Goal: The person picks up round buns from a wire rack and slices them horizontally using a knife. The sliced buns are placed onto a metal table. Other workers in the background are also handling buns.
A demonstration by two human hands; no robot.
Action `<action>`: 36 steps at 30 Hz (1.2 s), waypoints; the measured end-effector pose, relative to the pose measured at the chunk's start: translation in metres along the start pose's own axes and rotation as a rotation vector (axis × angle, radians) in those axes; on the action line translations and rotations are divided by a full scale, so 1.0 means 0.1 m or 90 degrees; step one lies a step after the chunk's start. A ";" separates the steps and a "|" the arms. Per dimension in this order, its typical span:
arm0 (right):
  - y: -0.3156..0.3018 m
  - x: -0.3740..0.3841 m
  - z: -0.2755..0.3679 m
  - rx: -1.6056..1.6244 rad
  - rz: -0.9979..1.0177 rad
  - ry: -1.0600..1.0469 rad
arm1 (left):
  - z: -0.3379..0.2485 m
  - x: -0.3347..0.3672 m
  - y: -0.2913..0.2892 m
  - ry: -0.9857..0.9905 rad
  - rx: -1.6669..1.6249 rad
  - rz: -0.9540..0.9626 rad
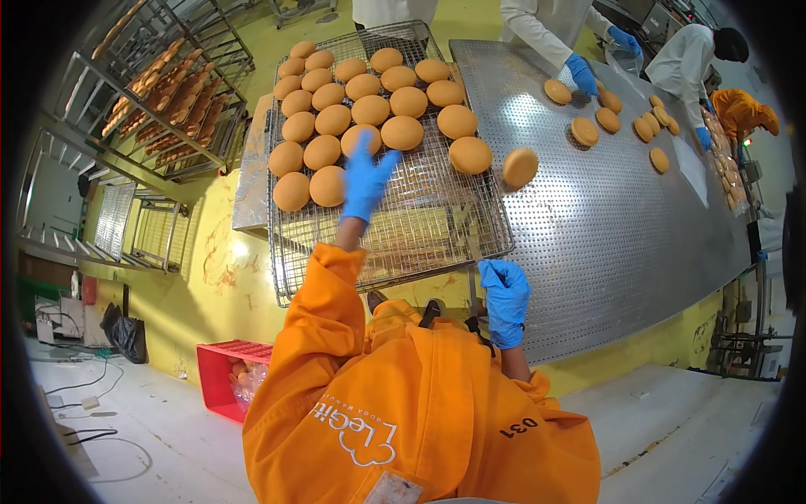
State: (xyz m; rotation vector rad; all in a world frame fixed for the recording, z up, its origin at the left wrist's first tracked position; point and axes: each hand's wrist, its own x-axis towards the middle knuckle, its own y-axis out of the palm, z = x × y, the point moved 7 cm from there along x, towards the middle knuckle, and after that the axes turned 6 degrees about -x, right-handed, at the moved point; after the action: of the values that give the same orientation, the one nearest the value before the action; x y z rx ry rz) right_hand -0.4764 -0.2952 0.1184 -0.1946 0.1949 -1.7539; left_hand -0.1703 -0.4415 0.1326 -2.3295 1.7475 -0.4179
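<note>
- The fingers of the left hand (368, 183) are spread above the wire rack (411, 223), clenched on nothing visible; whether the bun beneath is touched cannot be told through the blur.
- The fingers of the right hand (505, 301) are curled by the left edge of the table (588, 252); whether anything is gripped cannot be told.
- The round buns (370, 110) are laid in one layer on the rack, presumably so that air is let through the mesh; their tops are smooth, domed and golden-brown.
- A tilted bun (520, 168) is seen just beside the rack, at the table's side; a paler band is shown on it.
- Farther out, loose buns (584, 131) are scattered on the table, probably within reach of a co-worker's gloved hand (581, 74).
</note>
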 end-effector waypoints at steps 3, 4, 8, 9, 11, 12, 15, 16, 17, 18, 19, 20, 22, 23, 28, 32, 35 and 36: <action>0.08 -0.03 -0.07 0.045 0.024 0.064 | 0.73 0.01 -0.91 -0.025 0.685 -0.297; 0.11 -0.03 -0.07 0.045 0.027 0.037 | 0.80 0.00 -0.83 -0.052 0.690 -0.215; 0.28 -0.01 0.01 0.062 0.066 -0.021 | 0.68 -0.43 -0.47 -0.175 0.333 0.025; 0.33 -0.01 0.04 0.072 0.088 -0.020 | 0.79 -0.57 -0.39 -0.135 0.053 0.021; 0.37 0.04 0.15 0.018 0.101 -0.066 | 0.79 -0.82 -0.15 -0.144 -0.442 0.051; 0.38 0.06 0.21 -0.010 0.109 -0.088 | 0.64 -0.97 -0.03 -0.199 -0.657 0.075; 0.52 0.03 0.35 -0.102 0.093 -0.058 | 0.02 -1.34 0.21 -0.237 -0.991 0.153; 0.61 -0.06 0.51 -0.127 0.105 -0.155 | -0.11 -1.39 0.24 -0.222 -1.051 0.178; 0.70 -0.15 0.65 -0.154 0.114 -0.252 | -0.18 -1.37 0.27 -0.207 -1.054 0.184; 0.74 -0.24 0.78 -0.180 0.125 -0.349 | -0.20 -1.38 0.28 -0.197 -1.003 0.136; 0.78 -0.23 0.82 -0.244 0.174 -0.364 | -0.25 -1.42 0.29 -0.187 -0.950 0.089; 0.74 -0.13 0.75 -0.212 0.141 -0.308 | -0.31 -1.47 0.25 -0.174 -0.893 0.038; 0.66 0.09 0.50 -0.150 0.072 -0.198 | -0.30 -1.52 0.24 -0.160 -0.867 0.087; 0.63 0.08 0.58 -0.231 0.060 -0.223 | -0.29 -1.52 0.23 -0.162 -0.856 0.078; 0.70 -0.08 0.69 -0.088 0.142 -0.235 | -0.21 -1.52 0.31 -0.139 -0.828 0.128; 0.62 0.10 0.53 -0.001 0.124 -0.086 | -0.21 -1.49 0.33 -0.135 -0.760 0.127; 0.62 0.02 0.77 -0.041 0.163 -0.204 | -0.18 -1.52 0.34 -0.146 -0.741 0.137; 0.62 0.05 0.78 -0.044 0.162 -0.225 | -0.24 -1.54 0.36 -0.149 -0.741 0.150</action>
State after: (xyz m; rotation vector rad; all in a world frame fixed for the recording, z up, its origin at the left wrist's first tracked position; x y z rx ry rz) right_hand -0.4001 -0.3135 0.1792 -0.5042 0.0206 -1.4344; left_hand -0.2506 -0.3038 0.1272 -2.4971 2.4460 1.1668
